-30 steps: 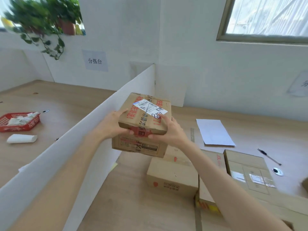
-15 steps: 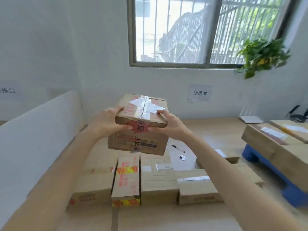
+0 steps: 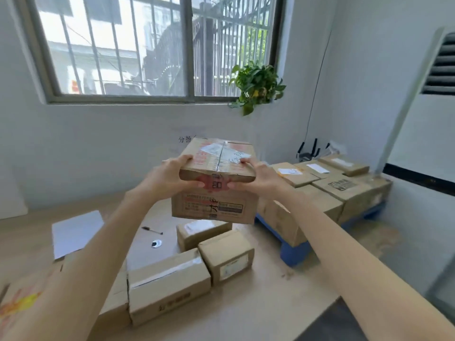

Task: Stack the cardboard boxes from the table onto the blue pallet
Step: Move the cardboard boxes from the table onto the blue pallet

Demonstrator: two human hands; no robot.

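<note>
Taped cardboard box [image 3: 216, 183] is held in the air above the tabletop [image 3: 258, 303], gripped by 2 hands at its near top edge. The left hand [image 3: 168, 177] is clamped on the left corner and the right hand [image 3: 261, 179] on the right corner, digits wrapped over the top and front face. Loose boxes [image 3: 170, 284] lie on the tabletop below; the blue pallet [image 3: 294, 253] stands to the right, carrying stacked boxes [image 3: 344, 190].

held box [image 3: 216, 183]: lifted above the table [image 3: 246, 316], gripped by left hand [image 3: 170, 177] and right hand [image 3: 262, 177]
table boxes: taped box [image 3: 170, 286], smaller labelled box [image 3: 227, 257]
blue pallet [image 3: 294, 253]: cardboard boxes on top, right of the table
window sill: green plant [image 3: 257, 86]
</note>
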